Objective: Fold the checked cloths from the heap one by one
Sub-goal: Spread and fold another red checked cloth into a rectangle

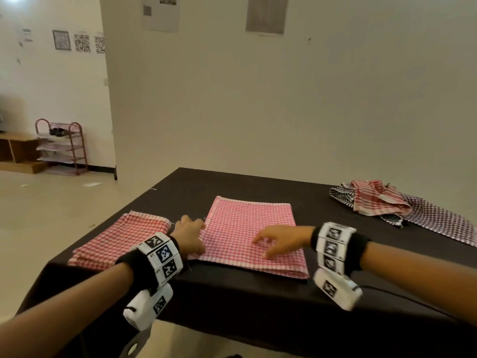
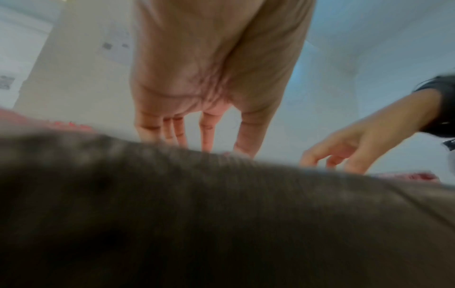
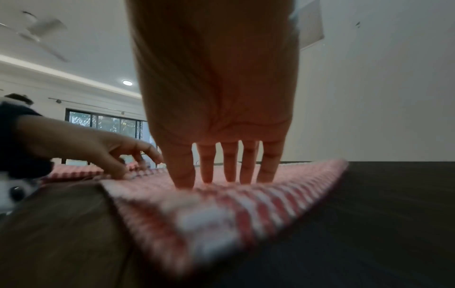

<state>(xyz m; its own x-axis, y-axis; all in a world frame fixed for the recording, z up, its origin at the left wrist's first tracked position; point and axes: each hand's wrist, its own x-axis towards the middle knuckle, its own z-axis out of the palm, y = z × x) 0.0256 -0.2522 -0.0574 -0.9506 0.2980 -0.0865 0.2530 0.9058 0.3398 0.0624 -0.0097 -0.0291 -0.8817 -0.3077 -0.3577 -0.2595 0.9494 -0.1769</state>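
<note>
The left wrist view is mostly blocked by a dark blur close to the lens, and the near corner of the cloth in the right wrist view is out of focus. The black tabletop point(image 1: 258, 293) is cut off at the right and bottom edges of the head view. At its far right lies the heap point(image 1: 382, 200) of rumpled checked cloths, red ones over dark ones, partly out of frame. In the middle lies a folded red checked cloth point(image 1: 247, 228), flat, its long axis running away from the person. Just beside it on the left, part-hidden by the left wrist, lies a second folded red cloth point(image 1: 121, 239). The right hand point(image 1: 281, 241) rests on the middle cloth with fingers spread and straight. The left hand point(image 1: 189, 235) has its fingers curled at that cloth's left edge; whether they pinch it I cannot tell.
</note>
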